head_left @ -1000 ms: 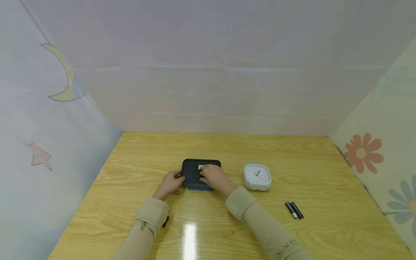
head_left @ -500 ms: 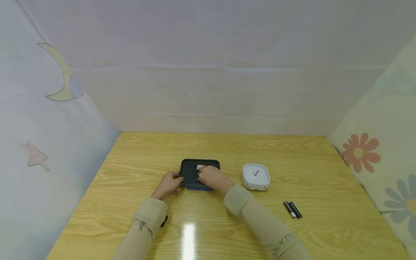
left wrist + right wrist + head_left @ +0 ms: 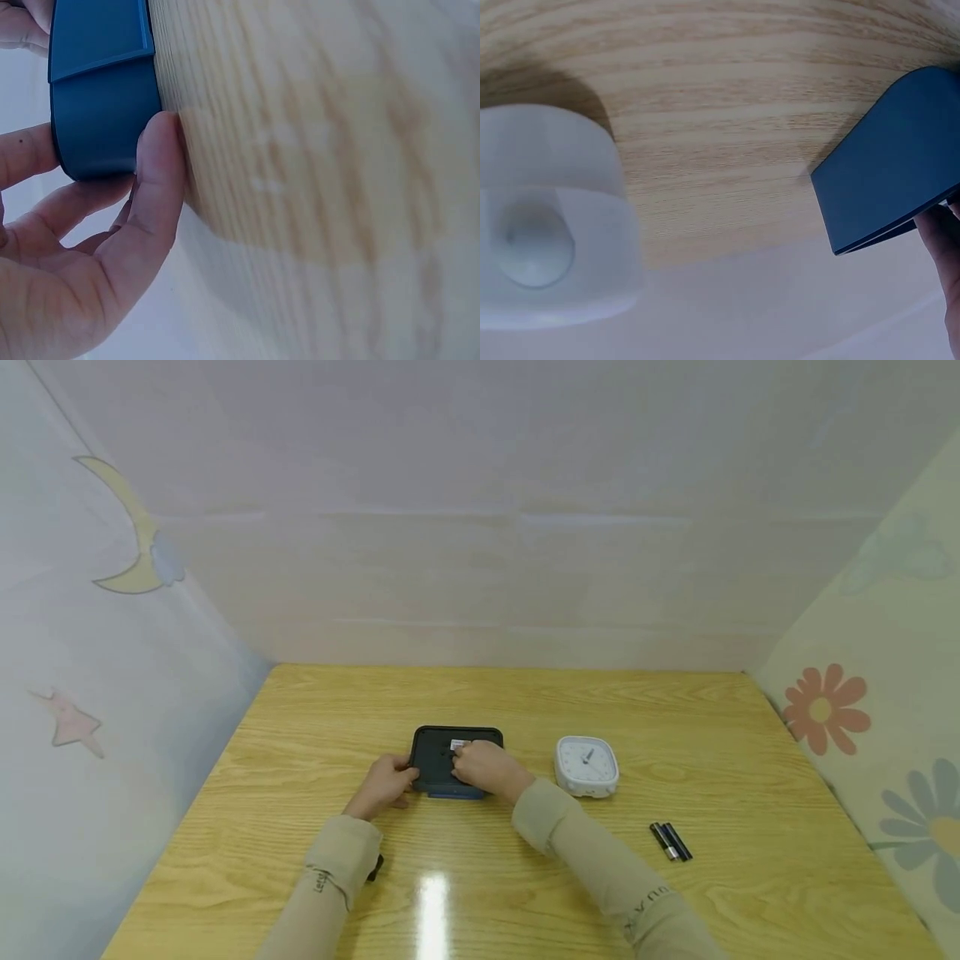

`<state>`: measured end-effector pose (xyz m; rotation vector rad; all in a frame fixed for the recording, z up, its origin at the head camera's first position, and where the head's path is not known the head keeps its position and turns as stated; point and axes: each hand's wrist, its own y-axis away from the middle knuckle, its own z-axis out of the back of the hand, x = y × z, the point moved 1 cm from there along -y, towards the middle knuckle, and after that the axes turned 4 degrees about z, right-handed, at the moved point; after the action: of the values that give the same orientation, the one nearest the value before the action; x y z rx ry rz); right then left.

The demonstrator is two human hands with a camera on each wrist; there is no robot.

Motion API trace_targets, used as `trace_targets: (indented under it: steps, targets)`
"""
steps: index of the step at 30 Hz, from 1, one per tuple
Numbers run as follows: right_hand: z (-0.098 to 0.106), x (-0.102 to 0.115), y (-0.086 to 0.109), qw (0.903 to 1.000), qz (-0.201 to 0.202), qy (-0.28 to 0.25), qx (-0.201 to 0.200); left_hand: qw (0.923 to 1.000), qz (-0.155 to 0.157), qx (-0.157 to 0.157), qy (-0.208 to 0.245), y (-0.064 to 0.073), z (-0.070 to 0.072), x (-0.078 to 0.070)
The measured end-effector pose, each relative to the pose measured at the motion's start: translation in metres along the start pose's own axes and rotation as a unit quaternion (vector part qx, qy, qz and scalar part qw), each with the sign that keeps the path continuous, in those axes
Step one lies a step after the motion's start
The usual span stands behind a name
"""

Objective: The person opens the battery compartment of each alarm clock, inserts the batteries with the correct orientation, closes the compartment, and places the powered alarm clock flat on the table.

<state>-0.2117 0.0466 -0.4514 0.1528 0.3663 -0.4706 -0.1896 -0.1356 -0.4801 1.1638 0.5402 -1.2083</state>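
Pale hangings (image 3: 465,577) enclose a wooden table (image 3: 517,868) on the far side and both flanks, with a yellow moon (image 3: 138,547) and a pink star (image 3: 73,722) beyond the left hand's side, and a red flower (image 3: 821,710) and a grey-blue flower (image 3: 930,827) beyond the right hand's side. A person in cream sleeves (image 3: 592,852) reaches forward with two bare hands to a flat, dark case with rounded corners (image 3: 431,762), which lies on the table between them. The left hand (image 3: 382,785) grips the case's left end, thumb and fingers bent around the rounded corner. The right hand (image 3: 491,770) reaches over from the other side, its bent fingers down on the upper face, just beside a small white label (image 3: 458,744); whether they pinch something there or only press, I cannot tell, because the hand hides its own fingertips. A blue strip (image 3: 453,794) shows along the case's near edge, between the hands. Just to the right of the right hand stands a white clock (image 3: 587,767) with rounded corners. Farther right and closer to the person, slim dark batteries (image 3: 663,841) lie side by side. Behind the left hand, partly hidden by that sleeve, is a small black object (image 3: 376,867).
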Motion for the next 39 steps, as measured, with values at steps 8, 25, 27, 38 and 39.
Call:
trace_targets:
  steps: [8, 25, 27, 38, 39]
  targets:
    - [-0.004, -0.001, -0.002, 0.9999, 0.000, 0.005, -0.009, 1.0000, 0.003, 0.002, 0.002, -0.001, 0.002, 0.000]
    - [0.004, 0.000, 0.003, 0.9990, -0.007, -0.034, -0.029, 0.9999, 0.010, -0.002, 0.011, -0.002, 0.000, 0.002]
    - [0.003, 0.001, 0.003, 0.9960, -0.027, -0.074, -0.042, 0.9999, 0.011, -0.001, 0.010, -0.002, 0.000, 0.003]
    - [0.001, 0.001, 0.008, 0.9762, -0.121, -0.172, -0.054, 0.9999, 0.016, -0.001, 0.007, -0.002, -0.002, 0.002]
    - [0.002, 0.001, 0.009, 0.9726, -0.130, -0.182, -0.065, 0.9999, 0.014, 0.000, 0.006, -0.002, -0.002, 0.002]
